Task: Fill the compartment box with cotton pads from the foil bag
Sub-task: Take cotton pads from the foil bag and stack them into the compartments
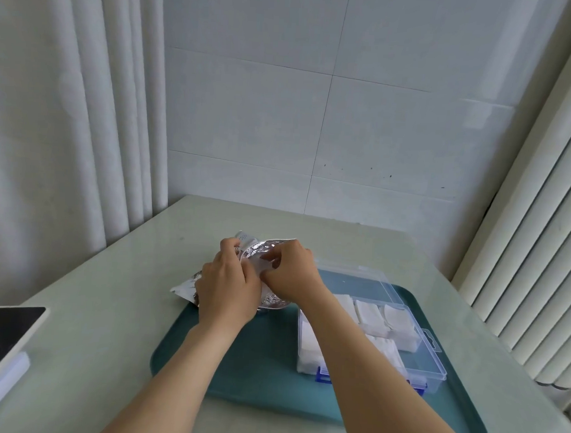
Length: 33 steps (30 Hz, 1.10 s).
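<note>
Both hands are on the foil bag [256, 252], held over the far left end of the tray [238, 361], near the box [435, 360]. The left hand [228, 286] curls round its side, evidently to steady it. The right hand [291, 272] pinches the mouth edge, probably to spread it. No pad visibly held. The box lies open, with pads [371, 315] in several compartments.

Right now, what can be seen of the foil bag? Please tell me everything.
The foil bag is silver, shiny and creased, with a white strip at its top edge. It sits at the far left corner of the teal tray, one corner reaching past the rim over the table. The left hand and right hand both grip its upper part and hide its middle.
</note>
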Each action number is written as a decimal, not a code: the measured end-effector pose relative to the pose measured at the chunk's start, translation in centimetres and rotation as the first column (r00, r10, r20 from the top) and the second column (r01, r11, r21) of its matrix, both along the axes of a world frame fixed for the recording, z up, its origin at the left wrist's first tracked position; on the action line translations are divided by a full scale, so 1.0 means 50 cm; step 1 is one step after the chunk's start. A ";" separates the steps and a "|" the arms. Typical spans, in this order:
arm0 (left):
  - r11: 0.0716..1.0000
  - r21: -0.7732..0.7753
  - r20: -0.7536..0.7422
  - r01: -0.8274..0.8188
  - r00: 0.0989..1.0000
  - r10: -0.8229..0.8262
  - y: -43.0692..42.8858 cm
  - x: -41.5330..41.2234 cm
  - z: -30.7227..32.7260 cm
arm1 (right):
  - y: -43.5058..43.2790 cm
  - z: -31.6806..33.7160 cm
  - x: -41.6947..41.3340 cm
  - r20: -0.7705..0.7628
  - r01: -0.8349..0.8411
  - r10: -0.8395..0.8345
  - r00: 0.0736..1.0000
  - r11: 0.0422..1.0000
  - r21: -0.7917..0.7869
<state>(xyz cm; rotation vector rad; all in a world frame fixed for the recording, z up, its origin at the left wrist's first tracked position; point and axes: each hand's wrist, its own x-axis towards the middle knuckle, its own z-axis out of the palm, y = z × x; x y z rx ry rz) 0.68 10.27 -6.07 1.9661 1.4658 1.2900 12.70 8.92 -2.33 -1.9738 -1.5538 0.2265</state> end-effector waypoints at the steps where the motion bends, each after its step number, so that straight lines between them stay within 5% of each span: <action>1: 1.000 0.004 -0.003 0.002 1.000 -0.002 0.000 0.000 0.000 | -0.002 -0.002 0.001 0.033 0.009 -0.010 0.999 0.999 0.034; 6: 1.000 0.001 -0.053 0.022 0.998 -0.022 0.003 0.000 -0.003 | -0.010 -0.005 -0.001 0.079 0.047 -0.058 0.995 0.990 0.132; 17: 0.996 0.089 -0.175 -0.007 0.984 0.023 0.000 0.005 -0.012 | -0.060 0.027 0.019 -0.194 0.156 -0.109 0.975 0.955 0.251; 26: 0.950 0.304 -0.241 0.071 0.970 0.005 0.000 0.011 -0.008 | -0.114 0.037 0.047 -0.526 0.123 0.033 0.850 0.958 0.260; 33: 0.981 0.188 -0.255 0.043 0.967 0.007 -0.006 0.003 0.005 | -0.137 0.043 0.069 -0.602 0.169 0.043 0.798 0.942 0.290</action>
